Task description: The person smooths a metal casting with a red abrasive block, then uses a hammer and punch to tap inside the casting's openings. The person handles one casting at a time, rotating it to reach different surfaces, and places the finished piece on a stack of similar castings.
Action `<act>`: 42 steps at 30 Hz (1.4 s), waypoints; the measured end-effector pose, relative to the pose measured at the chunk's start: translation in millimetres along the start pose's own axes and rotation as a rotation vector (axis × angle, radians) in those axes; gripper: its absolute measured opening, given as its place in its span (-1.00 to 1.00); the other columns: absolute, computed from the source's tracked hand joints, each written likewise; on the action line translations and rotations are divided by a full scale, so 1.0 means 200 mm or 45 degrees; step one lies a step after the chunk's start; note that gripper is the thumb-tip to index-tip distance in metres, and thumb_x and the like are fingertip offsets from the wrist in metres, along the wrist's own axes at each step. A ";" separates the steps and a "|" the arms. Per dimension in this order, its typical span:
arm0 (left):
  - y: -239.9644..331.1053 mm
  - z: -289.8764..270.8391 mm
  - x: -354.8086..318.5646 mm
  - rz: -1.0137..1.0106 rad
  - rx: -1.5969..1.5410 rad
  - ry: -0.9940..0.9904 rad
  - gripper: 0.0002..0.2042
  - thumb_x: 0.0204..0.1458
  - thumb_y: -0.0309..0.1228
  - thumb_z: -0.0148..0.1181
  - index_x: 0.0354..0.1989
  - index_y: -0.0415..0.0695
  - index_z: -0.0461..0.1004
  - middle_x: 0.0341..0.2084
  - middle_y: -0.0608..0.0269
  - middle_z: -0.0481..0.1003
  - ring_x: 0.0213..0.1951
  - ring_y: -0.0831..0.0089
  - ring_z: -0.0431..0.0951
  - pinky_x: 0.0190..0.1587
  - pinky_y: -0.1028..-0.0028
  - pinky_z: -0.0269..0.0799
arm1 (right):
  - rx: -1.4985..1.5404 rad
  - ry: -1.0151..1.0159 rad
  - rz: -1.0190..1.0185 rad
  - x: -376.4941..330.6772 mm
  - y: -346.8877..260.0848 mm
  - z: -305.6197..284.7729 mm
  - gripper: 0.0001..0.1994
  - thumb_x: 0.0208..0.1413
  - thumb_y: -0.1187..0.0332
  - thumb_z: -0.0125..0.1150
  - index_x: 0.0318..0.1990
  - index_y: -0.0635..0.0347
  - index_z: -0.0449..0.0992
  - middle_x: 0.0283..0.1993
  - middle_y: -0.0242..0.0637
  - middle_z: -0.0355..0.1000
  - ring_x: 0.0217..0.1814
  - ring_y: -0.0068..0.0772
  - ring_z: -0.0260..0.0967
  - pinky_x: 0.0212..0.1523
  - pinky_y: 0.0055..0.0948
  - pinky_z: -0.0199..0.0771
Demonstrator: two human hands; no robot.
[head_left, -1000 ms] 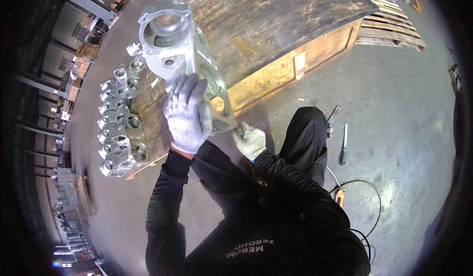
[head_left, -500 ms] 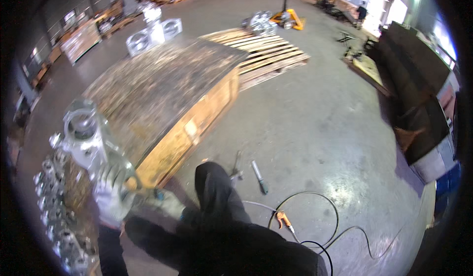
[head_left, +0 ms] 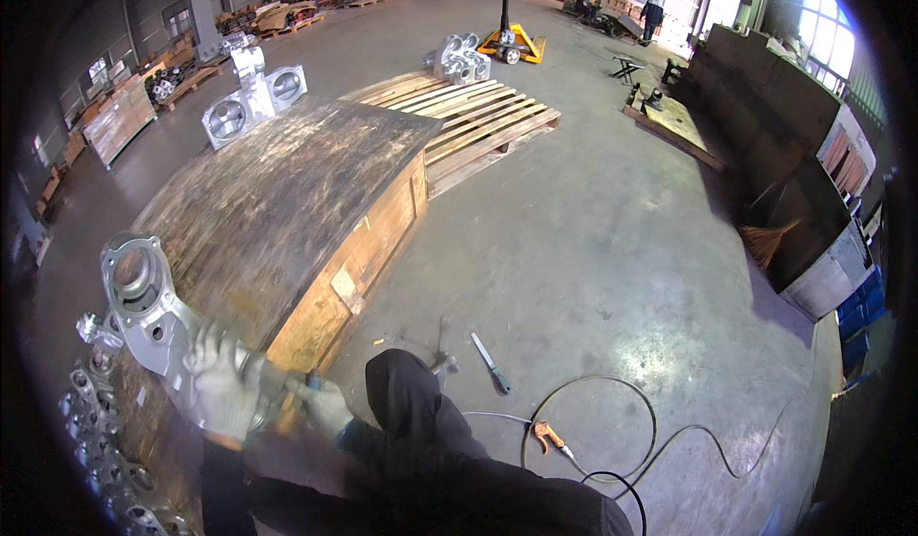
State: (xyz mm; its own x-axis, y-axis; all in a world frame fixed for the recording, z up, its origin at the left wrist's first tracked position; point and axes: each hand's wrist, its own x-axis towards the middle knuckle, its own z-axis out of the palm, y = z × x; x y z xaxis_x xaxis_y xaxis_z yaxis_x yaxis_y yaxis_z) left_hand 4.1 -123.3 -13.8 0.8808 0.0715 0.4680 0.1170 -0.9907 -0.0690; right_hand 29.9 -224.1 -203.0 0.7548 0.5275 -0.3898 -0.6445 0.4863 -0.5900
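A large silver metal casting (head_left: 143, 297) with a round bore lies tilted at the near left of the wooden bench (head_left: 287, 177). My left hand (head_left: 225, 388), in a pale work glove, is closed round its near end. Close beside it, my right hand (head_left: 328, 408), also gloved, is closed on a tool with a blue part (head_left: 313, 381). Blur and the hand hide the rest of that tool, so its kind is unclear. The tool is at or near the casting's near end; whether they touch, I cannot tell.
Several small silver castings (head_left: 96, 431) crowd the left edge. On the floor lie a file (head_left: 491, 364), a hammer (head_left: 442, 362) and an orange air blow gun (head_left: 548, 435) with a looped hose. Beyond stand a slatted pallet (head_left: 497, 130), a yellow pallet jack (head_left: 521, 46) and a distant person (head_left: 651, 18).
My view has shifted, so the bench and floor things sit differently in the picture. The casting has turned slightly, and both hands stay closed at its near end.
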 end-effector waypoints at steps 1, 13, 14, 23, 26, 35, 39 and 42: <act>0.04 0.05 0.08 0.007 0.054 0.041 -0.47 0.08 -0.08 0.25 0.13 -0.18 0.44 0.22 -0.01 0.37 0.35 -0.06 0.25 0.40 0.00 0.11 | -0.048 0.070 -0.050 0.06 -0.07 0.00 -0.65 0.13 0.04 0.45 -0.16 0.09 0.57 -0.56 -0.48 0.35 -0.67 -0.56 0.25 -0.69 -0.52 0.18; 0.12 0.24 0.56 0.034 -0.025 0.117 -0.66 0.11 -0.19 0.20 -0.06 -0.17 0.50 -0.03 -0.05 0.50 0.16 -0.06 0.41 0.23 0.02 0.30 | -0.507 0.079 -0.139 0.53 -0.45 -0.20 -0.73 0.09 0.15 0.49 -0.33 0.09 0.54 -0.49 -0.48 0.43 -0.52 -0.59 0.34 -0.49 -0.50 0.39; 0.09 0.23 0.57 0.075 -0.041 0.111 -0.68 0.12 -0.17 0.19 -0.08 -0.14 0.52 -0.06 0.01 0.52 0.13 -0.04 0.43 0.19 0.03 0.32 | -0.652 0.078 -0.219 0.53 -0.46 -0.21 -0.77 0.11 0.20 0.46 -0.28 0.12 0.57 -0.46 -0.48 0.46 -0.51 -0.62 0.34 -0.48 -0.51 0.40; 0.06 0.23 0.63 0.167 0.073 0.124 -0.82 0.14 -0.23 0.19 -0.20 -0.01 0.60 -0.22 0.17 0.56 0.01 0.10 0.49 0.10 0.12 0.32 | -1.000 0.033 -0.552 0.50 -0.42 -0.16 -0.74 0.23 0.26 0.24 -0.04 0.21 0.50 -0.30 -0.13 0.59 -0.29 -0.25 0.57 -0.22 -0.33 0.54; 0.07 0.22 0.63 0.179 0.071 0.089 -0.81 0.15 -0.26 0.19 -0.18 -0.06 0.60 -0.19 0.14 0.57 0.06 0.08 0.48 0.14 0.12 0.31 | -1.150 0.091 -0.759 0.54 -0.41 -0.16 -0.75 0.21 0.21 0.27 -0.09 0.17 0.51 -0.31 -0.03 0.58 -0.20 0.01 0.60 -0.18 -0.21 0.56; 0.06 0.23 0.64 0.279 -0.051 0.146 -0.85 0.12 -0.34 0.23 -0.19 -0.09 0.59 -0.20 0.10 0.57 -0.01 0.01 0.52 0.09 0.09 0.37 | -1.394 0.161 -0.781 0.70 -0.40 -0.20 -0.72 0.16 0.09 0.28 -0.31 0.14 0.56 -0.40 -0.04 0.55 -0.26 0.11 0.55 -0.22 -0.09 0.53; 0.05 0.25 0.65 0.283 -0.078 0.154 -0.85 0.08 -0.33 0.24 -0.22 -0.08 0.58 -0.24 0.09 0.56 -0.02 0.00 0.51 0.07 0.07 0.36 | -1.368 0.137 -0.765 0.73 -0.39 -0.20 -0.74 0.14 0.12 0.27 -0.33 0.14 0.55 -0.38 -0.05 0.56 -0.24 0.09 0.56 -0.22 -0.09 0.53; 0.05 0.25 0.66 0.271 -0.070 0.122 -0.85 0.09 -0.34 0.22 -0.22 -0.08 0.58 -0.23 0.09 0.56 -0.02 0.00 0.51 0.07 0.06 0.35 | -1.331 0.118 -0.798 0.74 -0.40 -0.20 -0.77 0.11 0.17 0.28 -0.33 0.15 0.55 -0.37 -0.06 0.56 -0.24 0.07 0.56 -0.22 -0.10 0.54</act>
State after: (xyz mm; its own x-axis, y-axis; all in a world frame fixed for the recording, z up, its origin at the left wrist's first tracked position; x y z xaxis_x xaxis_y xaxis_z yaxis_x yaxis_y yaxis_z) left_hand 144.4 -118.1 2.9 0.8353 -0.1482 0.5294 -0.0939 -0.9873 -0.1283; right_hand 197.2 -211.9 -241.5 0.9329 0.3306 0.1429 0.2103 -0.1781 -0.9613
